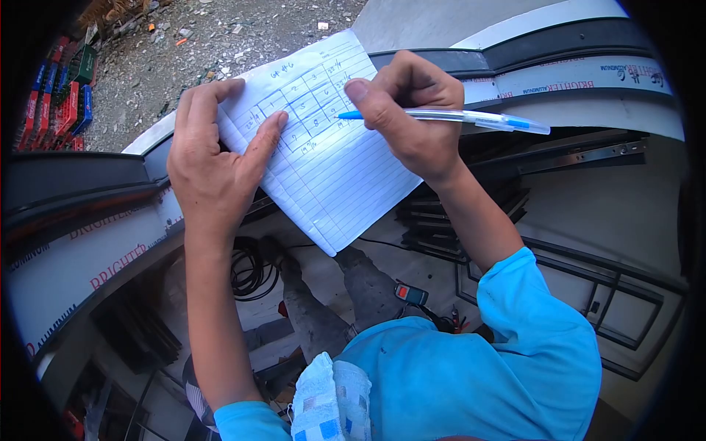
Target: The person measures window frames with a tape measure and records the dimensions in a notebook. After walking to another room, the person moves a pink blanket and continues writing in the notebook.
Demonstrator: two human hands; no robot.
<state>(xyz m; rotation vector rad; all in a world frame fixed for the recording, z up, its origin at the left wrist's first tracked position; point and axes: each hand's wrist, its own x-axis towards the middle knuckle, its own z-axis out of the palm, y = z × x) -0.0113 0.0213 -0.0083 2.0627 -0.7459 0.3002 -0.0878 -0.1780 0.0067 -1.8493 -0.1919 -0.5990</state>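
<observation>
A lined sheet of paper (346,176) lies tilted over the dark metal frame in front of me. On its upper half is a hand-drawn grid of numbered boxes with figures written around it. My left hand (217,136) rests on the paper's left side, thumb and fingers apart, pressing it down. In my right hand (419,110) is a blue ballpoint pen (471,117), pinched between thumb and fingers. Its tip points left, at the grid's lower right boxes, and its clear end sticks out to the right.
Dark aluminum profiles (588,55) with printed protective film run across under the paper. Stacked crates (66,103) stand on gravel (243,29) at the upper left. Below are a coiled black hose (251,272), a small device with an orange screen (410,294) and black metal frames (618,294).
</observation>
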